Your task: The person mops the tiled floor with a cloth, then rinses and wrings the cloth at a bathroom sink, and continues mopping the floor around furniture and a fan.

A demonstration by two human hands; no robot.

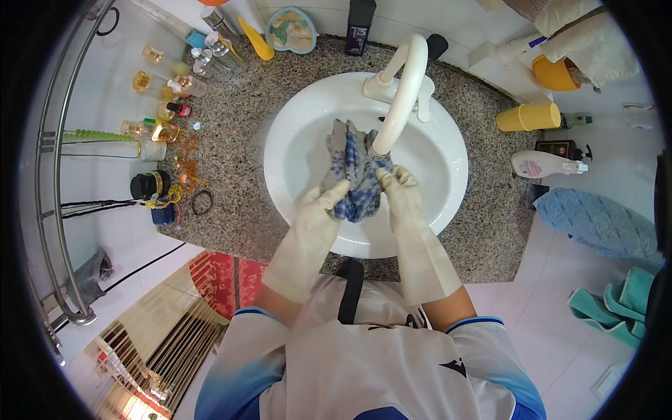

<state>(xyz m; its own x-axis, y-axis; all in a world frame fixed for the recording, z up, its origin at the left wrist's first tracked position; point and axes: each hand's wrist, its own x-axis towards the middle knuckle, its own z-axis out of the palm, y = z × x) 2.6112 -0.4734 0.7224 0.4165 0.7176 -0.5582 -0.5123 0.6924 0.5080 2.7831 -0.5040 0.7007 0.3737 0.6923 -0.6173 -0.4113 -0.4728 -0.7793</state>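
A bunched blue-and-grey checked cloth point(356, 163) is held over the bowl of a white oval washbasin point(294, 194), under the spout end of a white curved faucet point(410, 79). Both hands wear cream rubber gloves. My left hand point(323, 207) grips the cloth's lower left part, thumb on top. My right hand point(401, 191) pinches the cloth's right edge, just below the spout. The faucet's lever point(424, 100) stands to the right of its base. Whether water is running cannot be made out.
A speckled granite counter point(236, 210) surrounds the basin. Glass bottles point(157, 84), a black jar point(149, 185) and beaded jewellery line its left side. A blue soap dish point(291, 30) and a dark bottle point(360, 26) stand behind. Yellow cups point(527, 116), a white spray bottle point(546, 164) and a blue towel point(596, 220) are at right.
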